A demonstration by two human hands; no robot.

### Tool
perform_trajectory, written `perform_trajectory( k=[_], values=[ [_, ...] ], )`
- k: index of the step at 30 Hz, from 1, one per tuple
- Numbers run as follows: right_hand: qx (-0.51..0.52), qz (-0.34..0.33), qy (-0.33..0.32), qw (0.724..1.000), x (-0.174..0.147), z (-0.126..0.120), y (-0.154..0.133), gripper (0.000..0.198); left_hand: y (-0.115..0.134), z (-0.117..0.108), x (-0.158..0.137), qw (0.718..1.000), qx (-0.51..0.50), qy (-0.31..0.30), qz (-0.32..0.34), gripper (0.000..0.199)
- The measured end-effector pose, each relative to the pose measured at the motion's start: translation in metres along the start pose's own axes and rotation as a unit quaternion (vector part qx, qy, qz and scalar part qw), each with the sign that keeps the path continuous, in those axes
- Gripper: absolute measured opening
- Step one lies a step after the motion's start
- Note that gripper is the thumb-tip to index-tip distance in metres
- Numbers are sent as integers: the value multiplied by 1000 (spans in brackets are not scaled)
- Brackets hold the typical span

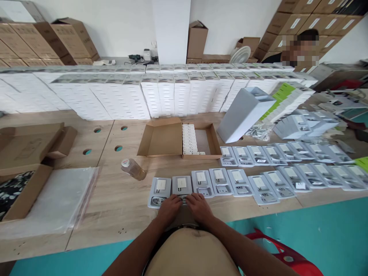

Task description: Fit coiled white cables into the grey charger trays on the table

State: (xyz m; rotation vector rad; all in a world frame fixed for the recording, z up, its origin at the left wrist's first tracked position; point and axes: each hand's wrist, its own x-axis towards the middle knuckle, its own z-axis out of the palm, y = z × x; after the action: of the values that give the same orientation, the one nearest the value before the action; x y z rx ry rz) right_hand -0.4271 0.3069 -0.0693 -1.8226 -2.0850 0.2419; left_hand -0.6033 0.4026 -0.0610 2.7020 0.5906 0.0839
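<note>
A row of grey plastic trays runs along the table's near edge. The second tray from the left has a white card in its upper part and a coiled cable in its lower recess. My left hand rests at the left side of this recess, fingers bent onto the cable. From the right, my right hand meets the same cable with curled fingers. The fingertips partly cover the coil. Just left, another tray holds a white card and a coiled cable.
An open carton with small white parts stands beyond the trays. A bottle lies tilted to its left, near plastic bags. Tall grey stacked trays rise at right. White boxes line the back; a person is behind, upper right.
</note>
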Motion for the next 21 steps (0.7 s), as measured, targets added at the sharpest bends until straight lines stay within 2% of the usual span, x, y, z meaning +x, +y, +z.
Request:
perform_trajectory(
  k=[2,4,7,11,15,18,21],
  values=[
    [-34,-44,5,998,-7,6,1,27,1,0,2,1000,7,-8,-3,18],
    [-41,-54,3,998,-9,10,1,27,3,-3,5,1000,18,-16,-5,18],
    [-33,-78,3,996,-8,9,3,25,5,-8,8,999,32,-30,-11,18],
    [-45,-136,14,990,-10,7,5,35,8,-13,10,997,43,-43,-38,18],
    [-84,-140,8,987,-12,10,1,36,16,-18,11,996,52,-51,-48,23],
    [-116,-162,-5,980,-7,2,0,29,20,-18,13,997,46,-44,-51,27],
    [-104,-174,-25,979,0,-19,7,21,11,-9,15,996,36,-38,-71,32]
  ],
)
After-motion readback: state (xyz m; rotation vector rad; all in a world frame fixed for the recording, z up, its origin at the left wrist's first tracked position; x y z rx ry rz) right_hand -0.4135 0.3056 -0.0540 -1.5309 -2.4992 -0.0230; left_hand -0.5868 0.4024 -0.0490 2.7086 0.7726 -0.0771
